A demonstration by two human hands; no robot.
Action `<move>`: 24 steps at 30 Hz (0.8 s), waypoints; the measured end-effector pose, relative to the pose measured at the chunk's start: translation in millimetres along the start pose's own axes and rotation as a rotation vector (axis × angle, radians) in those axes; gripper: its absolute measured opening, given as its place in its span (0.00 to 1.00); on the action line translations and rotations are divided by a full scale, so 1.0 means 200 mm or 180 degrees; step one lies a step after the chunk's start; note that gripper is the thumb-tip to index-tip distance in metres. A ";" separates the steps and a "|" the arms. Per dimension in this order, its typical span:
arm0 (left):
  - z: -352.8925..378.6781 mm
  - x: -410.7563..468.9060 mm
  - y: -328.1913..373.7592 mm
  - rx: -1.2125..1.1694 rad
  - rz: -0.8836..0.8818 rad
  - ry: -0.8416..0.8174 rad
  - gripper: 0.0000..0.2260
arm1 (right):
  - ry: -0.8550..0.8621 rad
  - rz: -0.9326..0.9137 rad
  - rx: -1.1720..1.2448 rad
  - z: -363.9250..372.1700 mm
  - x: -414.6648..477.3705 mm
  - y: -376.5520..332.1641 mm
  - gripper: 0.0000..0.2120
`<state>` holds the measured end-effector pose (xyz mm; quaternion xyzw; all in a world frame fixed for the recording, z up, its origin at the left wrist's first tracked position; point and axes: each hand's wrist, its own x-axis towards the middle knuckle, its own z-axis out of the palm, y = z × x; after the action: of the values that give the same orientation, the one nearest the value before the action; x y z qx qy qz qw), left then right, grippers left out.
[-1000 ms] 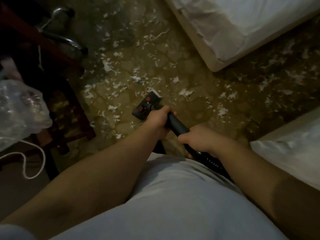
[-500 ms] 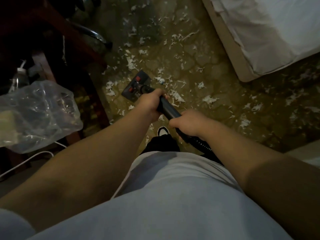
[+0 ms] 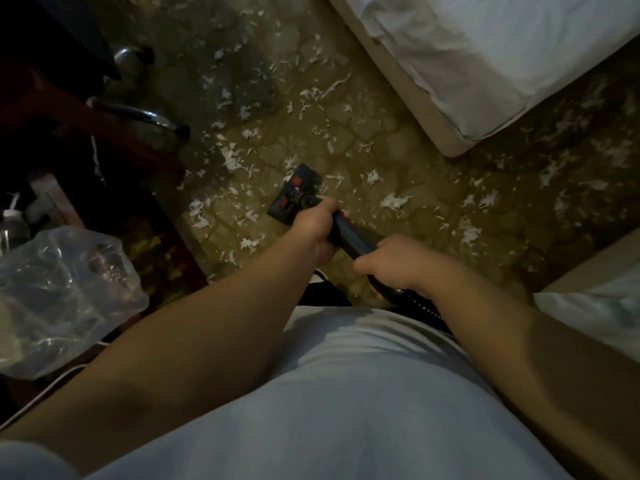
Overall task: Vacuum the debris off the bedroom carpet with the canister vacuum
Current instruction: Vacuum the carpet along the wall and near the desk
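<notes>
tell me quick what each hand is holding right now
Left hand: closed around the vacuum wand, nearer the floor head.
Right hand: closed around the same wand, by the hose.

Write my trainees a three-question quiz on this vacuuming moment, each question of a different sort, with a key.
1. True or false: the left hand and the right hand both hold the vacuum wand.
2. Which hand is nearer the floor head? A) left B) right
3. Fill in: white debris lies scattered on the ____.
Key: 1 true; 2 A; 3 carpet.
</notes>
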<state>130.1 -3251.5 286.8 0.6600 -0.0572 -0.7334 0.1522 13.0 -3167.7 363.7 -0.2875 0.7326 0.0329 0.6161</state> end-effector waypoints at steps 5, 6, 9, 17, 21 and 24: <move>0.27 -0.06 -0.19 0.0350 0.0007 -0.0073 0.02 | -0.0018 0.0098 0.0215 -0.17 -0.09 0.25 0.16; 0.33 -0.08 -0.23 0.0332 -0.0004 -0.0114 0.01 | -0.0022 0.0112 0.0250 -0.21 -0.11 0.31 0.15; 0.51 -0.13 -0.37 0.0356 -0.0011 -0.0172 0.03 | -0.0014 0.0133 0.0331 -0.34 -0.18 0.49 0.14; 1.08 -0.22 -0.77 0.0568 -0.0187 -0.0294 0.03 | 0.0037 0.0345 0.0518 -0.75 -0.36 1.02 0.12; 1.36 -0.24 -0.97 0.0889 -0.0307 -0.0423 0.01 | 0.0117 0.0483 0.0784 -0.89 -0.44 1.30 0.11; 1.54 -0.26 -1.09 0.1090 -0.0398 -0.0486 0.01 | 0.0231 0.0537 0.0889 -0.97 -0.51 1.46 0.08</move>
<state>-200.6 -3065.4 311.5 0.6210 -0.1513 -0.7690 -0.0128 -285.4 -2963.4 414.0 -0.1375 0.7733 -0.0280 0.6183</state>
